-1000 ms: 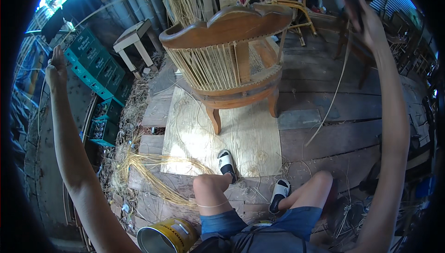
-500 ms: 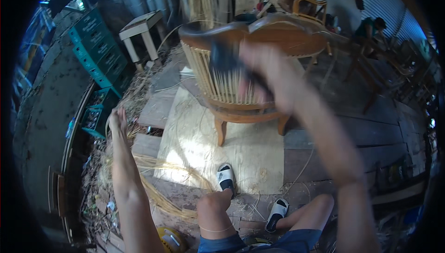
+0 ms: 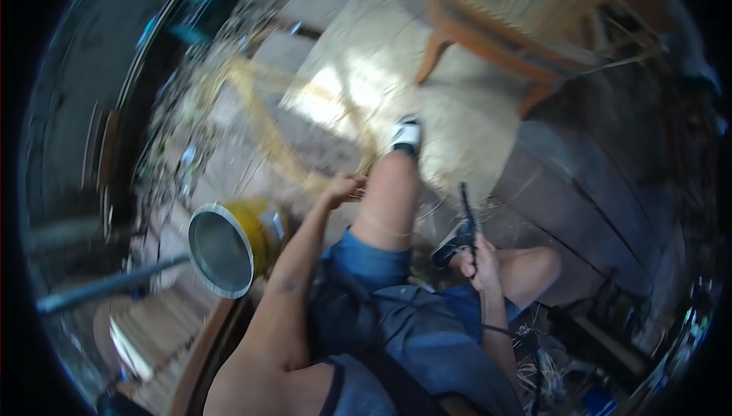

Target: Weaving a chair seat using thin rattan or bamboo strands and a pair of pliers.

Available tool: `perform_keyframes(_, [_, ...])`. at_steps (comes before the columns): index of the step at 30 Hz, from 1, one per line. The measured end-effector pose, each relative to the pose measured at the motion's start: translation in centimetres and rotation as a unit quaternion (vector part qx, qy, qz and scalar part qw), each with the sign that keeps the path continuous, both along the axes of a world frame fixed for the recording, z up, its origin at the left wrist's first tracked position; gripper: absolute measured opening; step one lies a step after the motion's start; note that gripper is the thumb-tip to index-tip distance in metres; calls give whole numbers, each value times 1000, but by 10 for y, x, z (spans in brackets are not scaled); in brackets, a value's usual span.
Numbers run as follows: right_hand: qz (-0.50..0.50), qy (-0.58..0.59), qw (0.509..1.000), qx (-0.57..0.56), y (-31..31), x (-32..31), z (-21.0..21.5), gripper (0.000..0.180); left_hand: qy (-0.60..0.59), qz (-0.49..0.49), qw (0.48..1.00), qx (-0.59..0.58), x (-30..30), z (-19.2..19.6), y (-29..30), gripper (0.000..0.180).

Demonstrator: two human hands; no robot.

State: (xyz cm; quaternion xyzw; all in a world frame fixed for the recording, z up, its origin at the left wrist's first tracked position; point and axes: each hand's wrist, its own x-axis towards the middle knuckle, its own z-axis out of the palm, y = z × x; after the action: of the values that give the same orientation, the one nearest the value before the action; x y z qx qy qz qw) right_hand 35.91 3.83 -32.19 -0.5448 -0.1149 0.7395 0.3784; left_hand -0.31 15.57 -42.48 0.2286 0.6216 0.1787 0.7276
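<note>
My left hand [image 3: 347,189] is beside my bent left knee, close to a loose loop of pale cane strands [image 3: 263,122] on the floor. Its fingers look curled, but blur hides what, if anything, is in them. Low on the right, in front of my right leg, my right hand [image 3: 483,265] is closed around a slender black tool [image 3: 467,206] that points upward and away. The wooden chair [image 3: 488,31], with pale cane strands strung along its back, stands at the upper right, partly out of view.
To my left, a yellow bucket-like container [image 3: 263,225] lies with its grey round end showing, near a metal pipe [image 3: 114,282]. A pale board [image 3: 465,126] lies under the chair on the plank floor. Debris and green crates [image 3: 191,31] line the left side.
The view has swung down and left. My right hand has dropped from the chair back to my right leg with the black tool. My left hand has come in toward my knee.
</note>
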Motion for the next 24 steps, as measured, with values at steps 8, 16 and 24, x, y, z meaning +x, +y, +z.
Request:
perform_keyframes(8, [-4, 38, 983, -181, -35, -8, -56, 49, 276, -174, 945, 33, -37, -160, -112, 42])
perform_keyframes(16, [-28, 31, 975, -217, -15, -9, -66, 53, 325, -189, 912, 162, -33, -198, 6, 49])
perform_keyframes(24, [-23, 9, 969, -247, -8, -11, -72, 48, 486, -287, 819, 106, 7, -206, 7, 39])
